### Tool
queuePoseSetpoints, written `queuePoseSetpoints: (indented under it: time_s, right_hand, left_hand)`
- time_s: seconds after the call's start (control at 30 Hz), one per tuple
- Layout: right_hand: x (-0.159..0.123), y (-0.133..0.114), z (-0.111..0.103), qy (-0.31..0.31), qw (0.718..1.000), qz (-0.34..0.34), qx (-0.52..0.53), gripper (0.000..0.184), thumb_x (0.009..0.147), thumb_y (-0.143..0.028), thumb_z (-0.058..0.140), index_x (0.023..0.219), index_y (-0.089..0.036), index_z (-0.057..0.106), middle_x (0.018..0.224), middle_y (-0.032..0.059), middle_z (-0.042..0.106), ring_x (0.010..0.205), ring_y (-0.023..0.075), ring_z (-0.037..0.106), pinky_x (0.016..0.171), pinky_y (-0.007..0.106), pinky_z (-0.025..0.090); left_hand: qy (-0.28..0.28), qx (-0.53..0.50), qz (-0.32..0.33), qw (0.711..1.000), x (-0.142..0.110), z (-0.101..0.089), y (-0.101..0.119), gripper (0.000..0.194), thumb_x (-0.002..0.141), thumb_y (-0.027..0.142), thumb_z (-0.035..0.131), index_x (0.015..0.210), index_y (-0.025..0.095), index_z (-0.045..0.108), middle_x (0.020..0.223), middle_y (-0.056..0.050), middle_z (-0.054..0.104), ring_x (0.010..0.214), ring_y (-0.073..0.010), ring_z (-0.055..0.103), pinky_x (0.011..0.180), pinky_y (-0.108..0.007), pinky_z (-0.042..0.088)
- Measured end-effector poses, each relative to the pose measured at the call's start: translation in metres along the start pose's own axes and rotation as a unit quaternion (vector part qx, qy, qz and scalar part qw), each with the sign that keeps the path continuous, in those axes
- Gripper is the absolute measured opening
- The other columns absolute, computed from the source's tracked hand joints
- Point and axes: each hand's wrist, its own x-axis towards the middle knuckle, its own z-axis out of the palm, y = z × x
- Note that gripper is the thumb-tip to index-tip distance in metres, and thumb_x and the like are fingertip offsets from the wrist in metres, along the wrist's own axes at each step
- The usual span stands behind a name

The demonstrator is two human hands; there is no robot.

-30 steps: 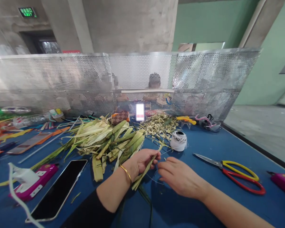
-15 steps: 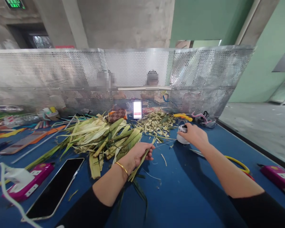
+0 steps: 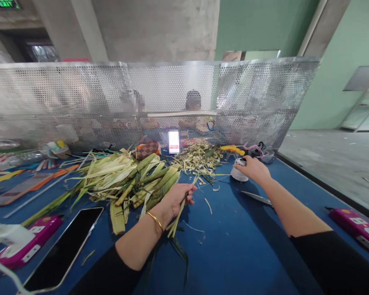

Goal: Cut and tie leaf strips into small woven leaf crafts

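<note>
My left hand [image 3: 181, 198] is closed around a few narrow green husk strips [image 3: 180, 215], whose tips poke out above the fingers and whose lower ends hang below the palm. Right of it, my right hand [image 3: 256, 170] grips a white spool [image 3: 239, 175] from above, fingers on its top edge, close to the blue tabletop. A thin thread [image 3: 221, 175] stretches between the spool and the strip tips. Scissors [image 3: 256, 197] lie under my right forearm, blades pointing left and handles hidden. Beside my left hand spreads a heap of pale green husks [image 3: 119, 174].
Husk scraps [image 3: 199, 157] are piled ahead, near a lit phone [image 3: 174, 141]. A perforated metal screen [image 3: 172, 78] closes off the far side, with people behind it. A dark phone [image 3: 64, 250] and a purple power strip [image 3: 30, 241] lie left; another purple power strip [image 3: 356, 229] lies right.
The view has swung slightly right. My right hand has shifted the spool a little to the right, and more of the scissors shows. My left hand keeps its hold on the strips.
</note>
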Motion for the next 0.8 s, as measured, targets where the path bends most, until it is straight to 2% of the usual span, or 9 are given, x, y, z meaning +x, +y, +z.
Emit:
queuePoseSetpoints:
  time_s: [0.1,0.2,0.23,0.27,0.33,0.43,0.6,0.7,0.8]
  right_hand:
    - [0.001,0.000,-0.001,0.032,0.999,-0.014,-0.012,0.068,0.081,-0.059,0.050,0.127,-0.008,0.052,0.116,0.0236,0.058,0.101,0.0351,0.059,0.080,0.040,0.041]
    - [-0.003,-0.010,-0.003,0.094,0.985,-0.134,-0.056,0.053,0.085,-0.047,0.053,0.124,-0.012,0.056,0.122,0.0200,0.057,0.113,0.0336,0.051,0.091,0.041,0.035]
    - [-0.004,-0.017,-0.002,0.087,0.975,-0.190,-0.070,0.043,0.086,-0.041,0.054,0.118,-0.015,0.061,0.119,0.0170,0.060,0.115,0.0325,0.050,0.094,0.041,0.032]
    - [-0.006,-0.023,-0.001,0.045,0.965,-0.244,-0.081,0.033,0.085,-0.036,0.055,0.109,-0.017,0.067,0.112,0.0150,0.064,0.115,0.0319,0.050,0.096,0.042,0.029]
    - [-0.007,-0.038,0.005,-0.019,0.956,-0.283,-0.076,0.014,0.078,-0.029,0.065,0.083,-0.018,0.073,0.093,0.0118,0.070,0.106,0.0288,0.056,0.094,0.040,0.031]
    - [-0.005,-0.052,0.016,-0.065,0.960,-0.268,-0.038,0.005,0.074,-0.016,0.069,0.070,-0.014,0.071,0.083,0.0131,0.070,0.096,0.0263,0.062,0.087,0.037,0.039]
    - [0.006,-0.051,0.020,-0.078,0.971,-0.186,0.125,0.029,0.091,-0.034,0.055,0.115,-0.017,0.059,0.117,0.0080,0.060,0.098,0.0207,0.061,0.083,0.040,0.052]
    - [0.009,-0.050,0.019,-0.069,0.956,-0.132,0.255,0.033,0.090,-0.035,0.056,0.118,-0.016,0.057,0.120,0.0067,0.058,0.101,0.0236,0.060,0.084,0.041,0.052]
    - [0.010,-0.053,0.018,-0.061,0.918,-0.076,0.385,0.035,0.090,-0.035,0.057,0.118,-0.015,0.057,0.119,0.0064,0.059,0.101,0.0246,0.060,0.083,0.042,0.052]
  left_hand:
    - [-0.014,-0.001,-0.005,1.000,-0.001,0.001,0.000,0.014,0.084,0.016,0.050,0.071,0.013,0.055,0.053,0.008,0.038,0.041,-0.0032,0.033,0.048,-0.018,0.039]
    - [-0.029,0.001,-0.010,1.000,-0.002,0.003,-0.002,0.013,0.082,0.014,0.050,0.070,0.012,0.055,0.052,0.007,0.038,0.041,-0.0034,0.033,0.047,-0.018,0.039]
    - [-0.033,0.003,-0.011,0.999,-0.002,0.003,-0.003,0.013,0.082,0.014,0.052,0.070,0.012,0.055,0.052,0.007,0.038,0.041,-0.0036,0.033,0.047,-0.018,0.039]
    - [-0.036,0.005,-0.011,0.999,-0.002,0.003,-0.003,0.012,0.081,0.015,0.053,0.069,0.012,0.055,0.053,0.007,0.039,0.041,-0.0037,0.034,0.047,-0.019,0.039]
    - [-0.039,0.009,-0.008,0.999,-0.003,0.004,-0.004,0.013,0.081,0.017,0.054,0.069,0.012,0.056,0.053,0.006,0.040,0.042,-0.0041,0.035,0.047,-0.019,0.040]
    - [-0.042,0.016,-0.009,0.999,-0.004,0.005,-0.005,0.016,0.082,0.016,0.051,0.067,0.012,0.055,0.052,0.006,0.039,0.042,-0.0044,0.035,0.047,-0.020,0.040]
    - [-0.056,0.021,-0.011,0.998,-0.004,0.006,-0.005,0.014,0.080,0.017,0.056,0.067,0.012,0.057,0.052,0.007,0.040,0.041,-0.0041,0.034,0.048,-0.020,0.041]
    - [-0.058,0.017,-0.011,0.998,-0.003,0.005,-0.004,0.014,0.080,0.018,0.056,0.067,0.012,0.057,0.052,0.007,0.040,0.041,-0.0038,0.034,0.048,-0.020,0.041]
    - [-0.053,0.015,-0.012,0.998,-0.002,0.002,-0.002,0.016,0.082,0.017,0.053,0.067,0.012,0.057,0.051,0.007,0.040,0.041,-0.0039,0.034,0.048,-0.020,0.041]
